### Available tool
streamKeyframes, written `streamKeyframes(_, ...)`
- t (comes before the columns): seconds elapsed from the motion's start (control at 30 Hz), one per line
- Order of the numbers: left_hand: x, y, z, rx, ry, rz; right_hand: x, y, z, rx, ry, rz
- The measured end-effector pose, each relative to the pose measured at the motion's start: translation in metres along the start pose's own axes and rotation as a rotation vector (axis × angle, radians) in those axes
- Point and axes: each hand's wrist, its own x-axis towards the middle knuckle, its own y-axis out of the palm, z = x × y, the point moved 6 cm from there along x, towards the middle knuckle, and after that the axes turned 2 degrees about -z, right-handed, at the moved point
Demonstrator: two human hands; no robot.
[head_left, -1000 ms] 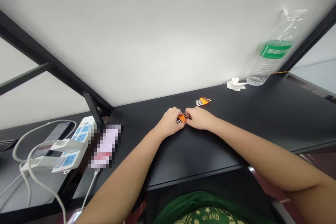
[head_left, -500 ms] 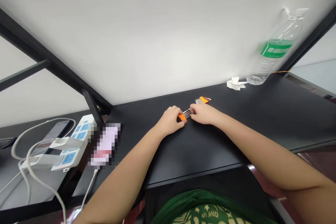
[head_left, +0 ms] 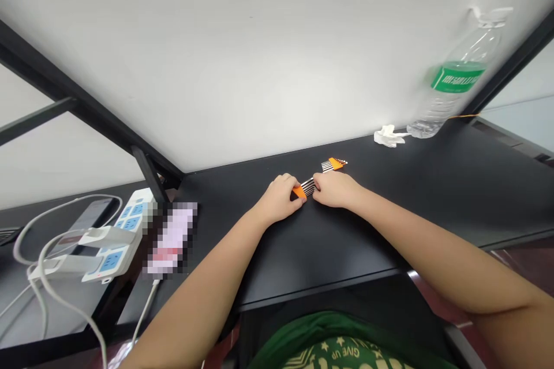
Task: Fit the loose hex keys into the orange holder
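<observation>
On the black desk lies a bundle of thin dark-and-light striped sticks with an orange band at its left end. My left hand grips that orange end between thumb and fingers. Curled fingers of my right hand are closed on the right part of the sticks and hide it. Just beyond my right hand, a second orange piece with white-and-dark strips and small tips at its right rests on the desk.
A clear bottle with a green label stands at the back right, beside a crumpled white tissue. At left are a blurred-out phone, a power strip, white cables and a black frame.
My right hand has shifted very slightly left and down against the sticks. Both hands keep their hold. The view has moved slightly.
</observation>
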Motion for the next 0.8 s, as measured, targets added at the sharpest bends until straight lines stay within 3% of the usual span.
streamKeyframes(0.23,0.001,-0.001,-0.002,0.021,-0.004,-0.013,0.000,0.001,-0.002,-0.022,0.039,-0.012)
streamKeyframes(0.3,0.001,-0.001,-0.001,0.027,-0.008,-0.016,0.000,-0.001,-0.003,-0.026,0.009,-0.067)
streamKeyframes(0.4,0.000,-0.001,0.000,0.019,0.000,-0.018,-0.001,-0.006,0.004,-0.042,-0.227,-0.188)
streamKeyframes(0.47,-0.001,-0.003,0.001,0.005,0.017,-0.013,-0.003,-0.004,0.011,-0.050,-0.397,-0.203)
streamKeyframes(0.53,-0.001,-0.004,0.000,-0.005,0.044,0.001,-0.003,-0.001,0.015,-0.038,-0.451,-0.183)
streamKeyframes(0.8,0.001,-0.008,-0.004,0.025,0.114,0.048,-0.004,0.002,0.022,-0.061,-0.250,-0.215)
